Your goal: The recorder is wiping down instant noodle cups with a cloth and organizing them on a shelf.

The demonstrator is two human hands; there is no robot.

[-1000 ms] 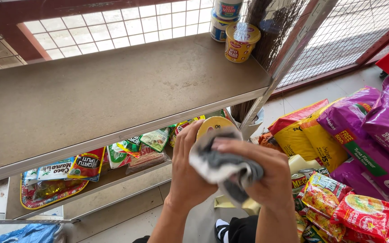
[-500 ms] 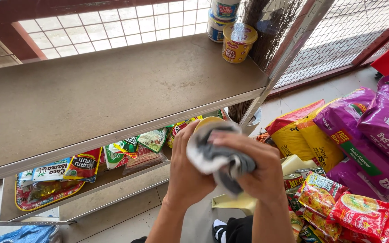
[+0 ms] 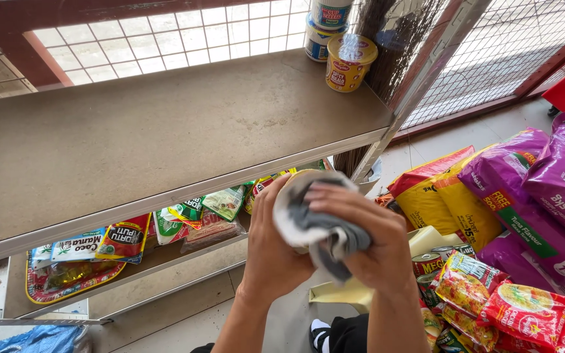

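Note:
Both my hands meet at the centre bottom, below the front edge of a metal shelf (image 3: 165,131). My left hand (image 3: 273,245) grips a round yellow-lidded container (image 3: 302,175), mostly hidden. My right hand (image 3: 367,245) presses a grey and white cloth (image 3: 312,225) over that container, wrapping its top and side. On the shelf's far right corner stand a yellow-lidded can (image 3: 348,62) and two stacked cups (image 3: 325,26) behind it.
A lower shelf (image 3: 158,258) holds several flat snack packets and a tray. Purple bags (image 3: 537,189), yellow bags (image 3: 439,196), red noodle packs (image 3: 511,307) and tins are piled on the floor at right. A broom (image 3: 393,46) leans at the shelf post. Wire mesh lies behind.
My hands and the cloth-wrapped container have shifted slightly; the cloth has turned a little around the container. Nothing else has moved.

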